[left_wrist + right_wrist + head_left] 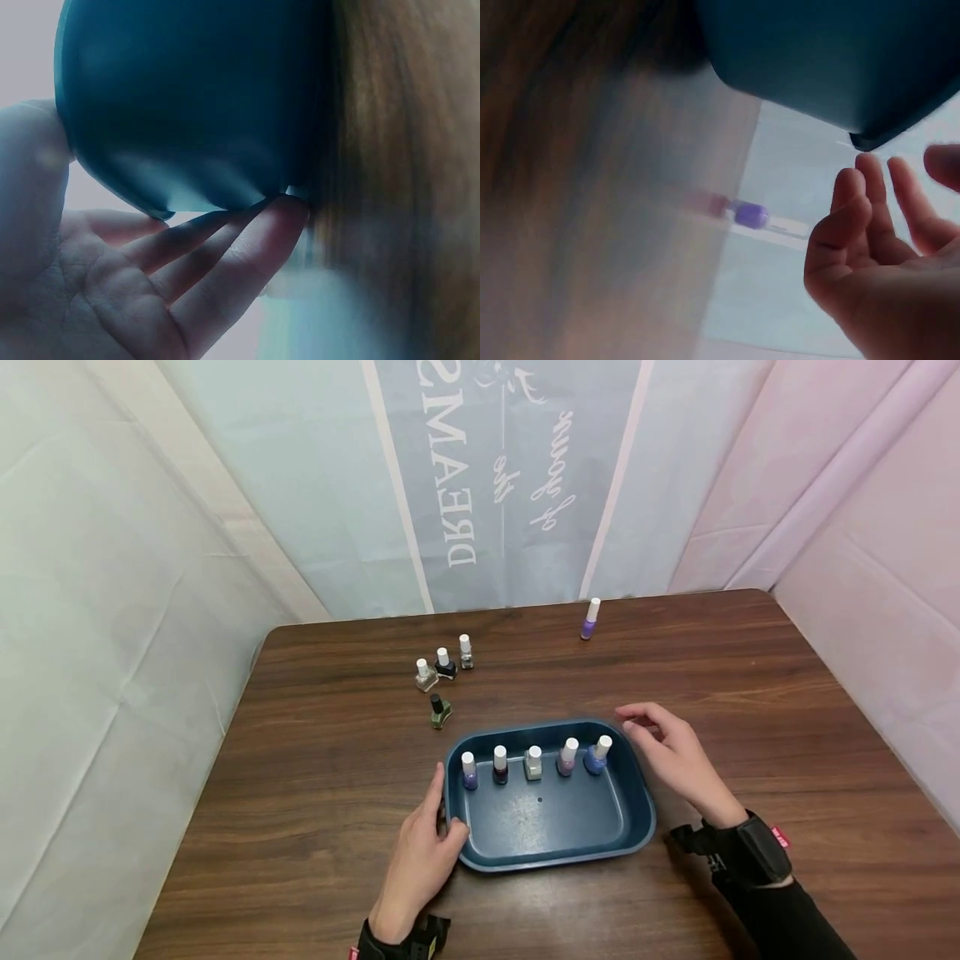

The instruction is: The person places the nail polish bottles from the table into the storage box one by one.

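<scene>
Our left hand is nearer, thumb spread from its fingers. Our right hand, farther off, curves its fingers loosely.

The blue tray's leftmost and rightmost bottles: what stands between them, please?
In the head view, from left to right: a dark bottle, a whitish bottle and a mauve bottle, all white-capped.

This looks like a small curtained-off work space; whether it belongs to a home or a studio cannot be told. Cloth encloses the wood-grain desk on 3 sides: a whitish sheet at 10 o'clock, a pale-blue curtain printed "DREAMS" at 12, a pinkish sheet at 2.
</scene>
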`<state>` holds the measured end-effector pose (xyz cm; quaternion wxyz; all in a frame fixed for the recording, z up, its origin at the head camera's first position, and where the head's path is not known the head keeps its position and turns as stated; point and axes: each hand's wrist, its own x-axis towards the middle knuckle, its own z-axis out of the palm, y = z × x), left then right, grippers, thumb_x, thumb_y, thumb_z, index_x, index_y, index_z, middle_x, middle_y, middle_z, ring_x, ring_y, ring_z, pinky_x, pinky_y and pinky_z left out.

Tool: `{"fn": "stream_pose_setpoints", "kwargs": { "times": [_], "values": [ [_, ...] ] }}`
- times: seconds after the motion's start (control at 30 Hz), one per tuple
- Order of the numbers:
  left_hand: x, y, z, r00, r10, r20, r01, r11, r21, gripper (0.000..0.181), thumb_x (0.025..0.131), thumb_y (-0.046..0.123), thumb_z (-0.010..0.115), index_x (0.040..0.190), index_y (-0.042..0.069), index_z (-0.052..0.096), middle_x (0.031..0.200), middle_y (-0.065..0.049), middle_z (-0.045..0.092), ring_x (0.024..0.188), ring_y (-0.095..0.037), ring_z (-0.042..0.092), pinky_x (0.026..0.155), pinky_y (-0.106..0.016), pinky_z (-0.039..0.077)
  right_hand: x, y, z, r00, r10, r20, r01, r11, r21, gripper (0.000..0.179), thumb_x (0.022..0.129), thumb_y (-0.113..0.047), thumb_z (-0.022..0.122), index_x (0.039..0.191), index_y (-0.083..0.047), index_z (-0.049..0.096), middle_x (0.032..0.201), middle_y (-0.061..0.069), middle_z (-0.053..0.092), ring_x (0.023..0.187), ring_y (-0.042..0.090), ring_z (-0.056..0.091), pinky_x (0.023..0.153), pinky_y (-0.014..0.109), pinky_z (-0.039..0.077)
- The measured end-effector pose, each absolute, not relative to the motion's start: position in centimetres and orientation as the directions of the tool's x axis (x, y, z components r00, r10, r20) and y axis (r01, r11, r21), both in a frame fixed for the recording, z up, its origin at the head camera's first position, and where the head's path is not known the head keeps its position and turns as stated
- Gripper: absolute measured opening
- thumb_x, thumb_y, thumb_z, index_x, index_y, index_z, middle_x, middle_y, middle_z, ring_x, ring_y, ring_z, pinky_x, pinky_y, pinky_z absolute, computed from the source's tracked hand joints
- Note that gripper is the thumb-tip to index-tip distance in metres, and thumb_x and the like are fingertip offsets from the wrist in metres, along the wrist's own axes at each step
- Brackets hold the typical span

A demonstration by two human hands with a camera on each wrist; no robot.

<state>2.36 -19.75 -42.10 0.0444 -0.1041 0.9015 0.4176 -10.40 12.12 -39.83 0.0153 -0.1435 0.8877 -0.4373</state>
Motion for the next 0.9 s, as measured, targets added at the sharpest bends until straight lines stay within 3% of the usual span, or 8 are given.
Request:
{"fn": "stream_pose_setpoints", "kwargs": {
  "times": [0.1,0.23,0.4,0.53,0.67,0.77,0.9],
  "values": [
    [2.2,-19.7,-42.1,-0.976,-0.147,-0.160,-0.217,0.636,0.740,0.078,0.083,0.015,0.055,0.155,0.017,0.023,0.148,-0.009,0.046,0.084,-0.013,0.054,0.072,-0.027,0.042,-11.1,12.1,-40.2,-0.964,-0.260,-0.059,-0.088,0.517,-0.852,0.042,0.104,-0.033,0.037,0.132,-0.006,0.053,0.129,0.015,0.059,0.108,0.009,0.056,0.085,0.023,0.047],
    [1.9,-19.6,-42.1,-0.975,-0.153,-0.164,-0.224,0.656,0.721,0.077,0.084,0.015,0.055,0.155,0.016,0.023,0.150,-0.010,0.043,0.102,-0.016,0.054,0.079,-0.032,0.043,-11.8,12.0,-40.9,-0.929,-0.299,-0.218,0.080,0.412,-0.908,0.052,0.104,-0.041,0.032,0.139,-0.005,0.046,0.138,0.017,0.050,0.120,0.023,0.050,0.092,0.027,0.044],
    [1.6,-19.5,-42.0,-0.976,-0.142,-0.166,-0.218,0.694,0.686,0.075,0.086,0.017,0.055,0.154,0.015,0.024,0.148,-0.011,0.045,0.104,-0.017,0.055,0.089,-0.039,0.049,-12.2,11.9,-42.2,-0.879,-0.346,-0.328,0.230,0.295,-0.927,0.059,0.102,-0.047,0.034,0.144,-0.006,0.041,0.145,0.018,0.043,0.112,0.008,0.053,0.090,0.018,0.046],
    [1.3,-19.1,-42.2,-0.984,-0.120,-0.134,-0.179,0.731,0.658,0.073,0.086,0.018,0.055,0.154,0.013,0.027,0.146,-0.010,0.049,0.102,-0.014,0.057,0.089,-0.039,0.050,-12.1,12.2,-43.0,-0.859,-0.371,-0.352,0.264,0.268,-0.927,0.064,0.100,-0.051,0.036,0.146,-0.007,0.040,0.147,0.016,0.041,0.111,-0.001,0.053,0.090,0.016,0.045],
    [1.0,-19.0,-42.2,-0.991,-0.094,-0.091,-0.131,0.751,0.647,0.073,0.086,0.018,0.056,0.153,0.012,0.027,0.140,-0.010,0.055,0.089,-0.012,0.057,0.076,-0.030,0.048,-12.2,12.4,-43.1,-0.856,-0.390,-0.339,0.257,0.247,-0.934,0.066,0.099,-0.054,0.037,0.145,-0.007,0.041,0.145,0.013,0.042,0.113,-0.002,0.051,0.091,0.015,0.043],
    [0.9,-19.2,-41.9,-0.995,-0.069,-0.071,-0.098,0.770,0.631,0.073,0.087,0.020,0.056,0.153,0.012,0.027,0.138,-0.011,0.056,0.091,-0.011,0.060,0.076,-0.030,0.050,-12.4,12.4,-43.0,-0.851,-0.409,-0.329,0.256,0.224,-0.940,0.065,0.099,-0.053,0.037,0.144,-0.007,0.042,0.144,0.013,0.044,0.114,-0.002,0.051,0.092,0.016,0.044],
    [0.4,-19.9,-41.4,-0.998,-0.041,-0.054,-0.064,0.822,0.566,0.069,0.092,0.033,0.057,0.152,0.011,0.031,0.140,-0.013,0.054,0.114,-0.020,0.063,0.089,-0.041,0.053,-12.7,12.4,-42.8,-0.838,-0.427,-0.339,0.261,0.232,-0.937,0.064,0.099,-0.052,0.037,0.144,-0.008,0.041,0.144,0.015,0.044,0.113,0.002,0.053,0.091,0.020,0.046]
  ]
}}
